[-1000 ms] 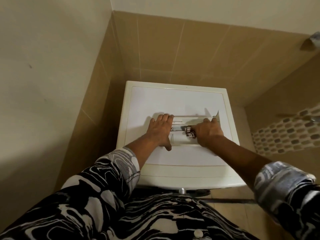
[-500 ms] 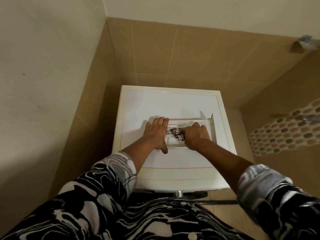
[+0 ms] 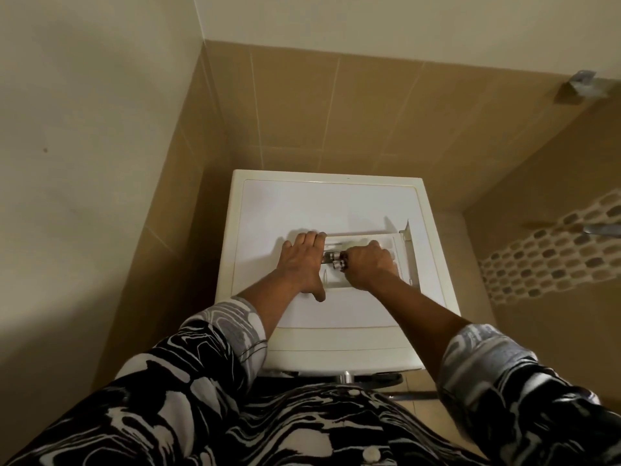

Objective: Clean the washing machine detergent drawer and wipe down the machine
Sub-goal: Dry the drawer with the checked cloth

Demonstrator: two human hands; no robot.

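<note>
A white detergent drawer [image 3: 399, 251] lies on the flat top of the white washing machine [image 3: 295, 203], its long side running left to right. My left hand [image 3: 302, 260] rests flat on the drawer's left end, fingers stretched out together and thumb pointing toward me. My right hand [image 3: 368, 267] is a closed fist over the drawer's middle, gripping a small silver-and-dark tool [image 3: 336, 260] whose tip pokes out toward my left hand. The two hands are nearly touching. What kind of tool it is stays unclear.
The machine stands in a corner, with a cream wall on the left and tan tiles [image 3: 336, 122] behind. A mosaic tile strip [image 3: 551, 253] runs along the right wall. Patterned black-and-white sleeves [image 3: 201, 381] fill the lower view.
My right hand has slid left along the drawer toward my left hand, uncovering the drawer's right end. My left hand has stayed put. The view has shifted slightly.
</note>
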